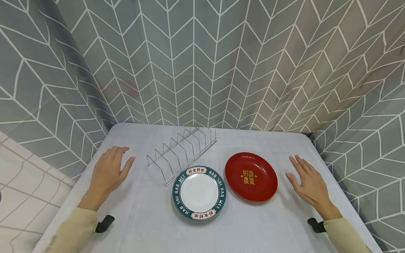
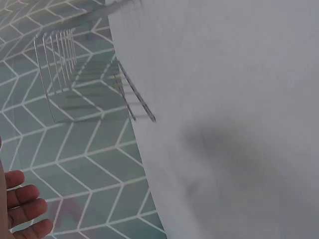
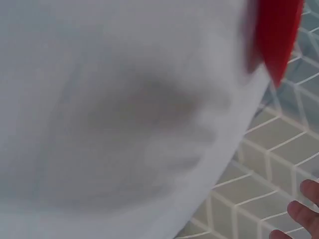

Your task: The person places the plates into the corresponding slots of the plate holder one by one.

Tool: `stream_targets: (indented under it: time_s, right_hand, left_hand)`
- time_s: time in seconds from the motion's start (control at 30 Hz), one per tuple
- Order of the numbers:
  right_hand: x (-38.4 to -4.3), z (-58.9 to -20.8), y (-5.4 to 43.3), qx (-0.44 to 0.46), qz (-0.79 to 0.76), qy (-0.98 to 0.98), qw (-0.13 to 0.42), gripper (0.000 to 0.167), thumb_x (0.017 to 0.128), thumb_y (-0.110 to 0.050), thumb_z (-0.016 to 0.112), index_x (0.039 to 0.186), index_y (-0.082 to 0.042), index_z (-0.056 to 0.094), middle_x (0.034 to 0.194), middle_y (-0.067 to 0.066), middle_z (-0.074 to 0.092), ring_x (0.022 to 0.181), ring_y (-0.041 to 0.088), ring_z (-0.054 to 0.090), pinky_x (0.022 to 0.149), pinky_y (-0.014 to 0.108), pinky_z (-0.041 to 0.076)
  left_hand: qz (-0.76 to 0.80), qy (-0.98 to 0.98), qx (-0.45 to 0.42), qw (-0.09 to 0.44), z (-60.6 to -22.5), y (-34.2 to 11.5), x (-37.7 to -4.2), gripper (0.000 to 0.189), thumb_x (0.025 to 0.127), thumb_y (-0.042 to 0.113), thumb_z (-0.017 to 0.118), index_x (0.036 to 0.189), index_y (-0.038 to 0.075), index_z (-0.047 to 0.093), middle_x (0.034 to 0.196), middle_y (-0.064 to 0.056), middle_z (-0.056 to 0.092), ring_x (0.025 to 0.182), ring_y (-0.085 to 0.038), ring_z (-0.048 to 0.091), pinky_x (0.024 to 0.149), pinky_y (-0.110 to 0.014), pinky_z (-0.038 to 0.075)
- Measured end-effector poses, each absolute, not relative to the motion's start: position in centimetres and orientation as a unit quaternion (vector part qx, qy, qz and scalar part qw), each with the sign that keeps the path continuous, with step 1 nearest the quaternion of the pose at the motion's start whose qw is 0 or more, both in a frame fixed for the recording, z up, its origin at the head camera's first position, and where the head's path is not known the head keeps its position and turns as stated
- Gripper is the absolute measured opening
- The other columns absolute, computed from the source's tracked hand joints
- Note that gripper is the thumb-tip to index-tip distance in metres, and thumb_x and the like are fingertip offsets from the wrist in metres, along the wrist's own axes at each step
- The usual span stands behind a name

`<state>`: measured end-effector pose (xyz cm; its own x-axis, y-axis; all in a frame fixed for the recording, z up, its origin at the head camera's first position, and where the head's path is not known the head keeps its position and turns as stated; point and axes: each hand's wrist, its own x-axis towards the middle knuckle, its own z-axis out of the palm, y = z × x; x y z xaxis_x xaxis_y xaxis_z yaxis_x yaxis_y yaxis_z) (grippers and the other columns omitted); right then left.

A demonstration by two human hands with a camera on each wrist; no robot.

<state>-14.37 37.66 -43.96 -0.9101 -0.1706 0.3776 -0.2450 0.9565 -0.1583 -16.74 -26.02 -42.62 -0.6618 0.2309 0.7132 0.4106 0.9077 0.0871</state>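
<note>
Red plate (image 1: 251,193) and wire rack (image 1: 190,163) are set on the counter (image 1: 142,225), near the right grip (image 1: 311,184) and left grip (image 1: 109,172) respectively; both grips are relaxed, with nothing held. The rack could be tipped if its near wires were caught by the green-rimmed plate (image 1: 199,192) lying just beside it.

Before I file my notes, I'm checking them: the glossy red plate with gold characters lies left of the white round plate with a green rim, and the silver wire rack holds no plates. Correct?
Not quite: in the head view, the red plate lies right of the white plate, not left. The wire rack does hold no plates.
</note>
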Motion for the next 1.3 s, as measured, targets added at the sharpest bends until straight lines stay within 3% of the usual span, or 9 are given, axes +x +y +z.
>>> stream_targets:
  time_s: [0.1,0.2,0.33,0.47,0.63,0.73,0.93,1.1,1.3]
  right_hand:
    - [-13.7,-43.4,36.1,0.112,0.12,-0.964,0.208,0.063,0.094,-0.034,0.059,0.151,-0.017,0.038,0.149,0.019,0.043,0.129,0.044,0.041,0.096,0.072,0.037]
    - [-12.5,-42.5,33.7,0.116,0.151,-0.95,0.247,0.057,0.09,-0.023,0.065,0.143,-0.011,0.049,0.133,0.019,0.056,0.117,0.039,0.05,0.089,0.064,0.046]
    - [-10.4,-41.5,29.5,0.123,0.211,-0.931,0.273,0.044,0.084,-0.008,0.07,0.127,-0.006,0.061,0.099,0.007,0.066,0.089,0.02,0.057,0.072,0.032,0.055]
    - [-8.7,-41.8,25.1,0.135,0.298,-0.92,0.215,0.035,0.086,-0.004,0.071,0.119,-0.006,0.065,0.081,-0.007,0.062,0.071,0.005,0.053,0.06,0.013,0.048]
    - [-7.4,-43.2,21.1,0.1,0.377,-0.917,0.085,0.033,0.087,-0.01,0.073,0.119,-0.011,0.065,0.079,-0.011,0.059,0.066,0.003,0.052,0.056,0.016,0.05]
    - [-7.2,-44.0,19.6,0.075,0.399,-0.913,0.033,0.034,0.086,-0.01,0.074,0.119,-0.011,0.065,0.078,-0.01,0.058,0.066,0.005,0.052,0.056,0.016,0.049]
    - [-7.4,-45.2,18.0,0.069,0.4,-0.913,-0.038,0.044,0.088,-0.017,0.072,0.128,-0.007,0.057,0.083,-0.006,0.06,0.063,0.006,0.052,0.055,0.016,0.049]
    - [-8.0,-45.8,17.2,0.078,0.423,-0.898,-0.092,0.06,0.091,-0.029,0.069,0.14,-0.002,0.046,0.088,-0.002,0.062,0.063,0.005,0.055,0.055,0.019,0.053]
    - [-8.7,-46.3,16.3,0.074,0.45,-0.884,-0.103,0.068,0.093,-0.029,0.067,0.146,0.0,0.036,0.087,0.002,0.059,0.059,0.006,0.056,0.051,0.022,0.053]
  left_hand:
    - [-0.135,-0.886,-0.196,0.397,-42.6,-24.6,-16.5,0.06,0.101,0.047,0.04,0.11,-0.008,0.062,0.098,-0.022,0.064,0.085,-0.038,0.061,0.072,-0.05,0.053]
    - [-0.157,-0.864,-0.227,0.421,-42.8,-23.0,-16.3,0.06,0.102,0.047,0.042,0.112,-0.008,0.062,0.1,-0.022,0.064,0.089,-0.038,0.061,0.075,-0.049,0.054]
    - [-0.174,-0.851,-0.261,0.421,-43.4,-21.3,-16.4,0.063,0.1,0.051,0.045,0.118,-0.008,0.06,0.106,-0.022,0.064,0.097,-0.036,0.061,0.082,-0.048,0.054]
    - [-0.183,-0.86,-0.266,0.394,-44.2,-20.2,-16.7,0.073,0.097,0.059,0.045,0.125,-0.007,0.057,0.114,-0.022,0.062,0.106,-0.035,0.059,0.091,-0.045,0.05]
    - [-0.186,-0.87,-0.267,0.37,-45.0,-19.7,-17.1,0.084,0.092,0.067,0.045,0.13,-0.007,0.054,0.121,-0.024,0.06,0.113,-0.036,0.056,0.099,-0.044,0.048]
    - [-0.189,-0.872,-0.271,0.361,-45.4,-19.6,-17.3,0.091,0.088,0.072,0.048,0.133,-0.008,0.052,0.126,-0.024,0.058,0.117,-0.036,0.055,0.109,-0.036,0.043]
    - [-0.197,-0.878,-0.275,0.339,-46.3,-20.1,-18.1,0.104,0.08,0.078,0.053,0.141,-0.007,0.044,0.137,-0.024,0.052,0.126,-0.036,0.049,0.122,-0.02,0.02]
    - [-0.203,-0.887,-0.269,0.315,-47.5,-20.6,-18.8,0.112,0.075,0.08,0.057,0.143,-0.007,0.04,0.141,-0.024,0.049,0.13,-0.037,0.047,0.122,-0.021,0.02]
    - [-0.227,-0.891,-0.26,0.295,-49.2,-20.8,-19.1,0.114,0.076,0.082,0.054,0.146,-0.007,0.036,0.143,-0.025,0.045,0.132,-0.038,0.045,0.122,-0.016,0.016]
